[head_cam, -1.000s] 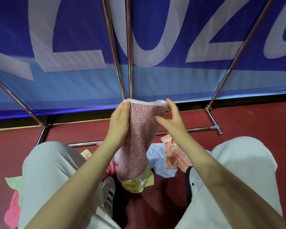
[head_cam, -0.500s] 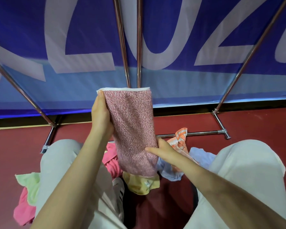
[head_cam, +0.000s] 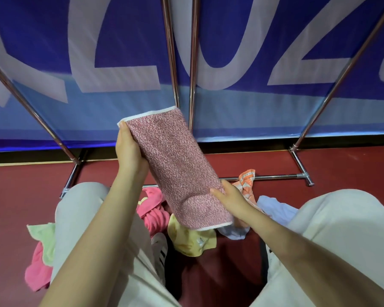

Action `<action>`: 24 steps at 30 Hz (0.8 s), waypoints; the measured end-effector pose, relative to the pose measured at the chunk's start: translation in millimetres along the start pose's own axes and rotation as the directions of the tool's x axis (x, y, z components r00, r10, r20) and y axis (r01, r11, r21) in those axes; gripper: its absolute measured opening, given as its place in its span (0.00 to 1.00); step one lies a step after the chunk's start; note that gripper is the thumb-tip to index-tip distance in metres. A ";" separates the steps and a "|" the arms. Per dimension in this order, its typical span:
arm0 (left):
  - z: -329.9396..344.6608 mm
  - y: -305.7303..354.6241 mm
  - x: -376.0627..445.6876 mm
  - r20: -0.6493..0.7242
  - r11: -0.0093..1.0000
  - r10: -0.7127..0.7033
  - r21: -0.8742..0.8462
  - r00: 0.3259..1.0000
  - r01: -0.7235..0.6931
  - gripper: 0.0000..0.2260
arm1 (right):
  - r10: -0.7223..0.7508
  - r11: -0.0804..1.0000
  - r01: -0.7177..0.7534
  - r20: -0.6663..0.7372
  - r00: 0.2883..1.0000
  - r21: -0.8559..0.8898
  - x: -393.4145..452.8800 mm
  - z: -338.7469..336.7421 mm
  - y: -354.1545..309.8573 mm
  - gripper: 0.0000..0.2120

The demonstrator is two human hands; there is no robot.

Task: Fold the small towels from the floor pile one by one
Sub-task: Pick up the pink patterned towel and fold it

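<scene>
A pink speckled towel (head_cam: pixel 175 165) with white edging is folded into a long strip and held in the air, tilted from upper left to lower right. My left hand (head_cam: pixel 129 149) grips its upper left edge. My right hand (head_cam: pixel 228 198) holds its lower right end, thumb on the front. Below it the floor pile shows between my knees: a bright pink towel (head_cam: pixel 154 210), a yellow towel (head_cam: pixel 191 240), a pale blue towel (head_cam: pixel 273 209) and an orange patterned towel (head_cam: pixel 245 181).
A blue banner (head_cam: pixel 253 63) on a chrome tube frame (head_cam: pixel 275 176) stands close in front on the dark red floor (head_cam: pixel 20 187). A light green towel (head_cam: pixel 43 234) and another pink towel (head_cam: pixel 34 271) lie left of my left knee.
The strip swung from hanging straight down to a slant. My right hand slid from the top corner down to the lower end and drew it right; my left hand kept the top.
</scene>
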State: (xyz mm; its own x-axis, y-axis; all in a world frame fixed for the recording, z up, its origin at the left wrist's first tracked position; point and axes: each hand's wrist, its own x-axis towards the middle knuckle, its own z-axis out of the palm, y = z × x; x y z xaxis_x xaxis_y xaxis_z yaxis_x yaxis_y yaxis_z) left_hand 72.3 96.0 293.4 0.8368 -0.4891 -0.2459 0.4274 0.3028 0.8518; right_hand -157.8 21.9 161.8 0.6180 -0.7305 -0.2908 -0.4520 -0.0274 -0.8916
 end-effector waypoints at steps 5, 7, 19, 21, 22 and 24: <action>7.0 -6.5 -9.6 0.080 0.998 -0.067 -0.013 0.994 0.069 0.22 | 0.030 0.997 -0.033 -0.046 0.998 -0.066 2.4 -10.6 3.5 0.12; 12.9 -12.7 -16.1 0.159 0.995 -0.103 0.022 0.982 0.101 0.23 | 0.056 0.995 -0.057 -0.003 0.998 -0.080 2.6 -13.0 3.5 0.05; 34.6 -42.0 -48.2 0.465 0.879 -0.066 0.446 0.883 -0.169 0.14 | -0.031 0.758 0.099 -0.117 0.993 0.644 7.5 -38.2 -62.9 0.13; 33.1 -43.2 -47.1 0.488 0.838 0.012 0.471 0.873 -0.275 0.14 | -0.029 0.756 0.151 -0.197 0.980 0.637 6.9 -47.2 -69.5 0.12; 32.2 -43.0 -45.6 0.485 0.816 0.054 0.482 0.873 -0.319 0.14 | -0.025 0.763 0.172 -0.237 0.971 0.624 5.2 -50.8 -72.5 0.11; 30.4 -42.9 -40.6 0.477 0.745 0.144 0.524 0.867 -0.413 0.13 | -0.051 0.779 0.225 -0.300 0.953 0.585 2.0 -55.0 -77.3 0.10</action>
State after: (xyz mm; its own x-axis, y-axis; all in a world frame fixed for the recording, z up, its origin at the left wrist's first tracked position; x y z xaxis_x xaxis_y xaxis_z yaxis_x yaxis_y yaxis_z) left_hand 9.6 78.0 280.9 0.6236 -0.7708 0.1304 -0.2063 -0.0014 0.9785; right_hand -157.0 -15.0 249.3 0.4188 -0.8990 -0.1279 0.1632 0.2131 -0.9633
